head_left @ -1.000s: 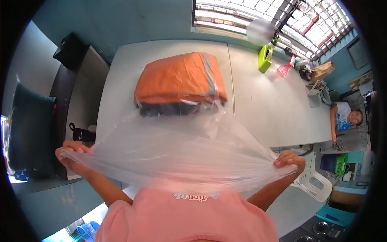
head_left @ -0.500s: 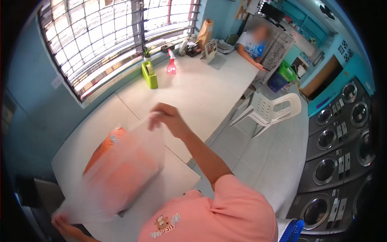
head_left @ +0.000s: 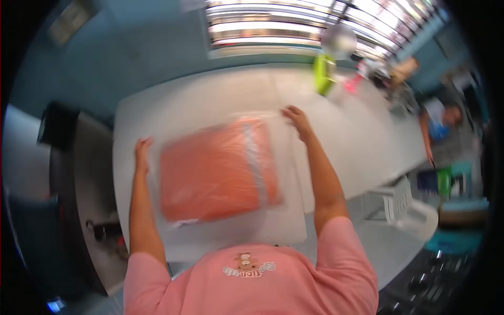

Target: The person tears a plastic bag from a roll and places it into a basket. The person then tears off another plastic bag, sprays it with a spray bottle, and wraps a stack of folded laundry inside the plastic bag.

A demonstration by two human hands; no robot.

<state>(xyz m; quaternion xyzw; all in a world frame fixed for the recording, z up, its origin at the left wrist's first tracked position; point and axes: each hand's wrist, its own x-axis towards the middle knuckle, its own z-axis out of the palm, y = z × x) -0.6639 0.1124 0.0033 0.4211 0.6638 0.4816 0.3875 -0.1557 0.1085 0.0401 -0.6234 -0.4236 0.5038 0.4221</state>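
Observation:
An orange folded bundle (head_left: 210, 173) lies flat on the white table (head_left: 210, 86) in front of me, with a pale grey stripe near its right end. Shiny, wrinkled clear plastic (head_left: 265, 128) covers it; I cannot tell whether this is a bag or a sheet. My left hand (head_left: 142, 153) is at the plastic's upper left side, fingers bent and blurred, seeming to pinch its edge. Beyond the upper right corner, my right hand (head_left: 297, 122) has its fingers curled at the faint edge of the plastic. Both hands are just above the tabletop.
Near the window stand a lime green tape dispenser (head_left: 324, 76) and a pink spray bottle (head_left: 354, 82). At the table's far right end a person (head_left: 438, 122) sits. A white plastic chair (head_left: 407, 210) stands at right; a dark cabinet (head_left: 94, 178) is at left.
The view has swung left. The clear plastic, raised and stretched between my hands before, is now down flat over the orange bundle. My hands have come lower, one on each side.

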